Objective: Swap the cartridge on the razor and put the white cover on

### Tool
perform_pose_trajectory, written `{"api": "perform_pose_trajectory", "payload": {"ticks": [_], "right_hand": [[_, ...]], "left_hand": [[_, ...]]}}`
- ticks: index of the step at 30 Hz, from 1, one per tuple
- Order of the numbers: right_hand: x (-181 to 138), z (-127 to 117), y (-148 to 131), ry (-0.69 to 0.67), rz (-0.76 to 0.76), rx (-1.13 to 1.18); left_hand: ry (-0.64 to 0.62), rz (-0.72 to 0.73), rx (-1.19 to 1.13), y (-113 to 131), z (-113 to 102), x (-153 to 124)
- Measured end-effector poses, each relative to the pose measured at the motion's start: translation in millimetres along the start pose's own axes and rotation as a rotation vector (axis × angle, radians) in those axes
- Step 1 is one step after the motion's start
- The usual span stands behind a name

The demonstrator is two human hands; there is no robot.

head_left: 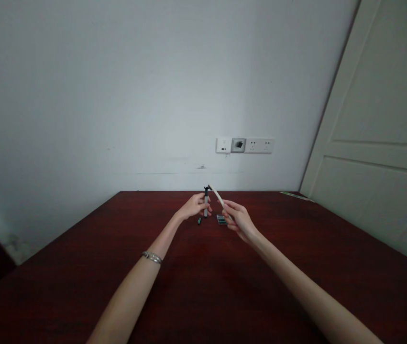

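My left hand [195, 206] is closed around what looks like a razor [206, 206], held upright, with a grey handle and a black head. In my right hand [238, 220] is a slim whitish stick [216, 194], pinched near its lower end and slanting up to the left. The stick's far tip is at the razor's black head; whether they touch I cannot tell. Below my left hand lies a small dark green and black piece [199, 221]. Close to my right fingers, a small flat case [221, 219] with dark greenish rows rests on the table.
The dark red wooden table [196, 286] reaches back to a pale wall [153, 95]. Sockets and a switch plate [259, 145] are set in the wall above it. A flat green-white strip [296, 196] lies at the back right edge, beside a white panelled door [379, 148].
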State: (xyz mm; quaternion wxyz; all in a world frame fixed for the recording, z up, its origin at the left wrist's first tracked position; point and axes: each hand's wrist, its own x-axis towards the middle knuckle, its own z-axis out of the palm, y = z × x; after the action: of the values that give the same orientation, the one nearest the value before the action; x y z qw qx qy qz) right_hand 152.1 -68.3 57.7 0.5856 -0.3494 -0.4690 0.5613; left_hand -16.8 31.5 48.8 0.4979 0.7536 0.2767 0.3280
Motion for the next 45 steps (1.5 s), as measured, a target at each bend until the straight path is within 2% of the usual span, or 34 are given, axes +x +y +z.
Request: {"api": "perform_pose_trajectory", "payload": {"ticks": [4,8,14,23,29,35,42,45], "right_hand": [[1,6,-1,0.016,-0.042,0.007],[-6,12,12,0.038,-0.021,0.051],[-11,23,17,0.028,-0.052,0.115],[-8,26,27,0.046,-0.047,0.145],[-6,31,23,0.059,-0.069,0.162],[-7,35,30,0.064,-0.048,0.168],[0,36,26,0.081,-0.087,0.196],[-4,39,29,0.089,-0.066,0.199]], "left_hand": [[0.002,0.020,-0.006,-3,1,1],[-0.017,0.007,-0.033,-3,2,1],[0.034,-0.013,-0.037,-2,2,0],[0.040,-0.004,-0.043,-2,1,3],[0.020,0.001,-0.042,0,2,1],[0.061,-0.015,-0.069,-2,0,2],[0.017,-0.004,-0.086,-1,2,0],[0.048,-0.008,-0.077,0,2,0]]}}
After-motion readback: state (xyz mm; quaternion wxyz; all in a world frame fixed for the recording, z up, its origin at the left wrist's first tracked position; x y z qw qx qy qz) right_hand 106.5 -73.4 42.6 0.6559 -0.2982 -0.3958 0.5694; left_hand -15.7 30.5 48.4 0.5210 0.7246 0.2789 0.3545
